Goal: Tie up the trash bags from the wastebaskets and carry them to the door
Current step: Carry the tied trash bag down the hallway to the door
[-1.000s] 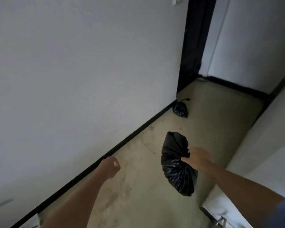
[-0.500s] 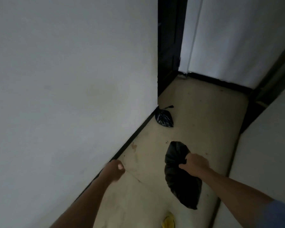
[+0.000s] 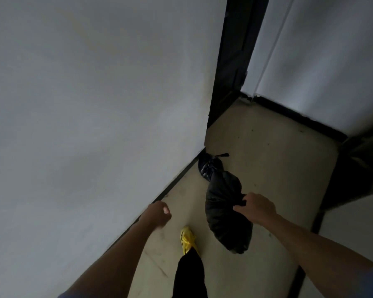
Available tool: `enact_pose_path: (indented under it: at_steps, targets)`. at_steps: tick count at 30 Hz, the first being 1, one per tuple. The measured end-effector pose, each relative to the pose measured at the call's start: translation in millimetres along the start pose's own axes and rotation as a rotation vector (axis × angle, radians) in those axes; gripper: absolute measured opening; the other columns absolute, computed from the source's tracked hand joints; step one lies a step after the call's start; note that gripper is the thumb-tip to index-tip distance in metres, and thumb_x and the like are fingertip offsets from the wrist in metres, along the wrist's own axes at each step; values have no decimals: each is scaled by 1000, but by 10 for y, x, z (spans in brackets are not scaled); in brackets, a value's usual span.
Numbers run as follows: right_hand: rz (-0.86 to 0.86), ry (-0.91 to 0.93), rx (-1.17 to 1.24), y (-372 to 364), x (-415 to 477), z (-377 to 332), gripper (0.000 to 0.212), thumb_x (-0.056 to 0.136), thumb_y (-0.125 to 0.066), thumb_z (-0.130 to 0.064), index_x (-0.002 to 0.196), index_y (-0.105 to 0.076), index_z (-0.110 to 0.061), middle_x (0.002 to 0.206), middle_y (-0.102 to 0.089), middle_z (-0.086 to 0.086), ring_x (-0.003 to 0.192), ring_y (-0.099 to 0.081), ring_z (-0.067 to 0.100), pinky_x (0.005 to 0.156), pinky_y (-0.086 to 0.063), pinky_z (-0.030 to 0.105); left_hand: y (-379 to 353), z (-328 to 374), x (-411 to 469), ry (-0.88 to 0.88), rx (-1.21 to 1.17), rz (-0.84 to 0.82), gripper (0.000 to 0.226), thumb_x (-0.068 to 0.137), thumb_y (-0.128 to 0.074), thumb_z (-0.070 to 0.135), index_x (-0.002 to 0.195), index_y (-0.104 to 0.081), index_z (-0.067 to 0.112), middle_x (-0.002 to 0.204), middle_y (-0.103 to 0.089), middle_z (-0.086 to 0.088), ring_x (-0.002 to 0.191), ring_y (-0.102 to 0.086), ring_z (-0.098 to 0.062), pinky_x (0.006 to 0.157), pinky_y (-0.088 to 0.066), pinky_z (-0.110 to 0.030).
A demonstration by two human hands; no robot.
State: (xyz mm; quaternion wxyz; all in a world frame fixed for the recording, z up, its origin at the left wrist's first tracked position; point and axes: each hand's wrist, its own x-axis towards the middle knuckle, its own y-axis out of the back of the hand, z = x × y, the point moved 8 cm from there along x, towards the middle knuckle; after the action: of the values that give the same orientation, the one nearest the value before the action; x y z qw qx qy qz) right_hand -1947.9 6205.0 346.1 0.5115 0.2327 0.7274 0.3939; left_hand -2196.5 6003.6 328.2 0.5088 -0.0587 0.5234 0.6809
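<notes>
- Your right hand [image 3: 256, 208] grips the black bag [image 3: 222, 214] by its neck, so it hangs off the floor.
- Your left hand [image 3: 157, 214] is fisted and empty.
- The tied bag [image 3: 209, 168] by the doorway [image 3: 233, 72] likely marks your drop spot.

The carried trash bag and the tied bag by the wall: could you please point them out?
carried trash bag [image 3: 221, 210], head view, its bulging middle.
tied bag [image 3: 207, 168], head view, its glossy body.
</notes>
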Motion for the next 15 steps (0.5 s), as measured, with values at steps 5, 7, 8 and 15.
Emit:
enact_pose_path:
  at_steps: [5, 7, 8, 15]
  targets:
    - [-90, -1, -42, 103, 1123, -266, 57, 87, -56, -62, 121, -60, -18, 119, -65, 4, 106, -62, 25, 83, -46, 31, 126, 378, 1164, 31, 2, -106, 12, 88, -58, 18, 95, -66, 11, 103, -68, -10, 98, -65, -24, 89, -55, -34]
    - [-127, -5, -31, 128, 1630, -357, 56, 87, -56, -62, 120, -61, -17, 116, -65, 5, 104, -63, 27, 79, -46, 30, 177, 511, 1660, 38, 2, -135, 17, 88, -56, 16, 96, -67, 7, 100, -69, -11, 97, -66, -25, 88, -55, -36]
    - [-138, -8, -27, 152, 1805, -410, 57, 87, -56, -62, 122, -61, -18, 116, -65, 5, 105, -63, 27, 80, -46, 31, 213, 568, 1824, 37, 1, -136, 18, 88, -55, 16, 96, -68, 6, 99, -69, -12, 95, -67, -25, 87, -56, -36]
    - [-174, 2, 42, -164, 3227, -728, 45, 89, -55, -54, 116, -65, -19, 112, -67, 7, 103, -64, 29, 82, -49, 33, 39, 581, 2953, 119, -42, -131, 21, 90, -54, 21, 99, -69, 9, 99, -71, -9, 92, -68, -25, 86, -56, -36]
